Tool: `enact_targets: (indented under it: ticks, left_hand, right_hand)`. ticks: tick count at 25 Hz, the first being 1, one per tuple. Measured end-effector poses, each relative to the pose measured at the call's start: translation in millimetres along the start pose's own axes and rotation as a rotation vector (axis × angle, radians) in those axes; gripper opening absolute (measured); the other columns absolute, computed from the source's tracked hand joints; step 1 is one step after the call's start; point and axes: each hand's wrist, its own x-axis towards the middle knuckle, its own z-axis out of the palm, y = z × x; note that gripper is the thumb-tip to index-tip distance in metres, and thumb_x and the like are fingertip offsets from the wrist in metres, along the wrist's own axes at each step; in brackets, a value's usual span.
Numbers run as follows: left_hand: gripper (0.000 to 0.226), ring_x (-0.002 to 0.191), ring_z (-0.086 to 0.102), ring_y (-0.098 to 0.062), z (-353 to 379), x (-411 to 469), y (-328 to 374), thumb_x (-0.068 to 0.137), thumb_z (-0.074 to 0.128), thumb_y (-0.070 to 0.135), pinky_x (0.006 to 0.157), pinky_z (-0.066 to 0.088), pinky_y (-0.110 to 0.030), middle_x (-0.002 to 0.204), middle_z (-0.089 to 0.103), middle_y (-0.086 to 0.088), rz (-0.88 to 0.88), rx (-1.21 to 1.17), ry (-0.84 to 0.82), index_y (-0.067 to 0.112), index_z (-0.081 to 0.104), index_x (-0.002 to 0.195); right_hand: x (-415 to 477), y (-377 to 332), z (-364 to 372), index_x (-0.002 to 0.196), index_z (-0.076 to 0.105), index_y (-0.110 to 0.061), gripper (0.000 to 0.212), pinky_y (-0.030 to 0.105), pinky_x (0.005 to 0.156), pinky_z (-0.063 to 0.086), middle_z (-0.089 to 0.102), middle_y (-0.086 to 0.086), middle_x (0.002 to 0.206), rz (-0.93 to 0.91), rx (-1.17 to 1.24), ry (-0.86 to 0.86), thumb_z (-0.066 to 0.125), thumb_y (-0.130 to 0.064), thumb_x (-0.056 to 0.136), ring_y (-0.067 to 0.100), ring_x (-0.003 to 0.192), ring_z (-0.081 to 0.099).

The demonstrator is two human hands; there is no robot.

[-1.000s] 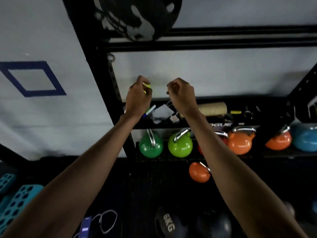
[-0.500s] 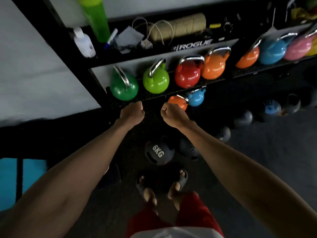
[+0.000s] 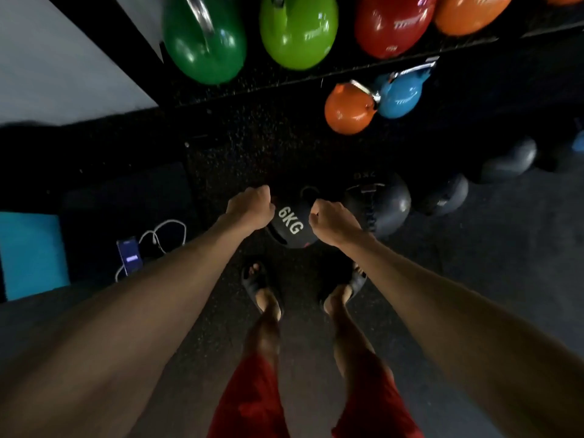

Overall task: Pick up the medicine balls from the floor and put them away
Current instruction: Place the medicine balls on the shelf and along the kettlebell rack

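A black medicine ball marked 6KG point(image 3: 289, 227) lies on the dark floor just ahead of my sandalled feet. Both arms reach down toward it. My left hand point(image 3: 251, 210) is a closed fist over the ball's left edge, and my right hand point(image 3: 331, 221) is a closed fist over its right edge. Neither hand shows anything in it, and both look higher than the ball rather than on it. A second dark medicine ball point(image 3: 384, 203) sits right beside the first, with more dark balls point(image 3: 445, 192) trailing off to the right.
A black rack shelf point(image 3: 284, 80) just ahead carries green, red and orange kettlebells point(image 3: 205, 42). On the floor stand an orange kettlebell point(image 3: 347, 110) and a blue one. A phone with a white cable point(image 3: 130, 259) and a teal mat point(image 3: 31, 254) lie at left.
My view has tipped from the rack down to the floor. Both fists have dropped from shelf height to just above the 6KG ball, which looks much closer now.
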Motion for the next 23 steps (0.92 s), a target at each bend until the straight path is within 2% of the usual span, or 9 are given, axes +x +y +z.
enact_targets:
  ticks: [5, 8, 10, 13, 15, 18, 21, 23]
  left_hand:
    - [0.032, 0.1, 0.065, -0.031, 111, 67, -25, 0.1, 0.045, 0.029, 0.081, 0.052, -0.04, 0.114, 0.066, -0.013, -0.126, -0.151, -0.085, 0.011, 0.059, 0.122]
    - [0.027, 0.092, 0.068, -0.03, 184, 112, -52, 0.099, 0.047, 0.028, 0.082, 0.058, -0.041, 0.101, 0.068, -0.011, -0.267, -0.297, -0.112, 0.01, 0.062, 0.112]
    - [0.027, 0.09, 0.07, -0.028, 227, 141, -68, 0.1, 0.047, 0.028, 0.083, 0.06, -0.045, 0.097, 0.067, -0.009, -0.381, -0.434, -0.105, 0.01, 0.061, 0.115]
    - [0.036, 0.102, 0.066, -0.029, 279, 177, -85, 0.099, 0.053, 0.025, 0.079, 0.06, -0.041, 0.117, 0.062, -0.014, -0.535, -0.708, -0.077, 0.012, 0.049, 0.132]
    - [0.047, 0.117, 0.058, -0.03, 308, 201, -92, 0.097, 0.058, 0.021, 0.082, 0.053, -0.039, 0.134, 0.054, -0.012, -0.614, -0.915, -0.068, 0.015, 0.042, 0.141]
    - [0.047, 0.126, 0.052, -0.026, 340, 234, -97, 0.099, 0.054, 0.019, 0.089, 0.047, -0.04, 0.14, 0.051, -0.005, -0.654, -1.1, -0.064, 0.02, 0.041, 0.145]
    - [0.039, 0.112, 0.059, -0.023, 362, 260, -101, 0.106, 0.041, 0.024, 0.079, 0.05, -0.04, 0.139, 0.055, -0.006, -0.678, -1.255, -0.088, 0.022, 0.04, 0.145]
    - [0.038, 0.098, 0.062, -0.02, 374, 270, -107, 0.106, 0.042, 0.027, 0.07, 0.052, -0.039, 0.134, 0.059, -0.009, -0.719, -1.31, -0.095, 0.019, 0.044, 0.143]
  right_hand:
    - [82, 57, 76, 0.123, 0.059, -0.011, 0.031, 0.038, 0.088, 0.048, 0.064, 0.015, 0.121, -0.004, 0.013, 0.013, 0.047, -0.028, 0.1, 0.033, 0.113, 0.059]
    - [145, 92, 112, 0.132, 0.052, -0.012, 0.036, 0.04, 0.096, 0.044, 0.054, 0.021, 0.13, 0.025, -0.008, 0.037, 0.047, -0.023, 0.098, 0.037, 0.121, 0.051]
    - [189, 110, 126, 0.141, 0.045, -0.011, 0.044, 0.042, 0.102, 0.041, 0.047, 0.023, 0.138, 0.033, -0.025, 0.077, 0.046, -0.018, 0.098, 0.038, 0.128, 0.046]
    - [248, 132, 145, 0.148, 0.038, -0.011, 0.051, 0.042, 0.108, 0.038, 0.043, 0.023, 0.144, 0.043, -0.067, 0.099, 0.049, -0.016, 0.098, 0.039, 0.134, 0.043]
    - [281, 144, 162, 0.145, 0.041, -0.01, 0.05, 0.043, 0.11, 0.04, 0.045, 0.022, 0.144, 0.062, -0.098, 0.08, 0.053, -0.016, 0.096, 0.039, 0.133, 0.044]
    - [315, 156, 178, 0.136, 0.049, -0.007, 0.043, 0.046, 0.105, 0.045, 0.049, 0.023, 0.139, 0.096, -0.226, 0.087, 0.059, -0.013, 0.095, 0.04, 0.13, 0.046]
    - [338, 157, 180, 0.133, 0.05, -0.001, 0.04, 0.046, 0.104, 0.046, 0.051, 0.028, 0.137, 0.146, -0.311, 0.131, 0.057, -0.005, 0.095, 0.042, 0.129, 0.047]
    - [353, 157, 183, 0.139, 0.041, -0.002, 0.04, 0.046, 0.105, 0.044, 0.048, 0.029, 0.138, 0.139, -0.303, 0.155, 0.046, -0.007, 0.099, 0.042, 0.127, 0.049]
